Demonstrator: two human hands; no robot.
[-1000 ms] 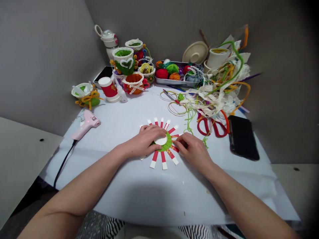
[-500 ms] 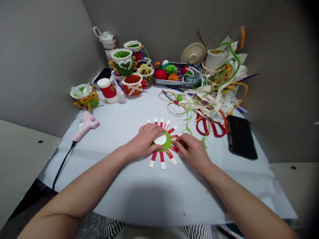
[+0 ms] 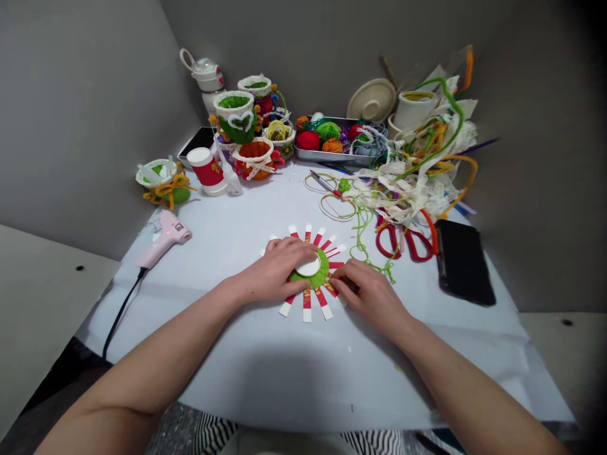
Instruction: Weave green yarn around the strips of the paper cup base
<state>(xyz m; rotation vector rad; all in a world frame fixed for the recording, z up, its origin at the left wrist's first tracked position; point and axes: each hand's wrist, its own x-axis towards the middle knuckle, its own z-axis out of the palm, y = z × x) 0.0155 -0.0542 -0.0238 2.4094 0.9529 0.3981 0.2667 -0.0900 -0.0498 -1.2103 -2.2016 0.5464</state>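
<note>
Slight clockwise turn of the paper rosette (image 3: 318,273) since the earlier frame, with the green yarn strand (image 3: 363,243) now trailing closer to the right hand (image 3: 367,296). Left hand (image 3: 272,270): open, palm down, fingers curved over the white centre disc (image 3: 308,267) and resting on the rosette. Right hand: fingers partly curled, fingertips (image 3: 336,280) at the rosette's right edge among the strips; firmness of any grip not discernible. Rosette: flat on the white table covering (image 3: 246,373), lower centre of the frame, between both hands; green yarn ring with red-and-white paper strips (image 3: 307,308) radiating outward. Right of centre: red-handled scissors (image 3: 405,243) and a black smartphone (image 3: 465,268), 1 beside the other. Left of centre: pink hot glue gun (image 3: 164,243) with black cord (image 3: 121,313). Upper right: tangled lace and pipe cleaners (image 3: 408,183) around a white paper cup (image 3: 410,110). Upper centre: metal tray (image 3: 327,158) of yarn balls (image 3: 308,140). Upper left: yarn-covered cups (image 3: 234,117), a red-and-white cup (image 3: 206,172) and a white flask (image 3: 203,72).
</note>
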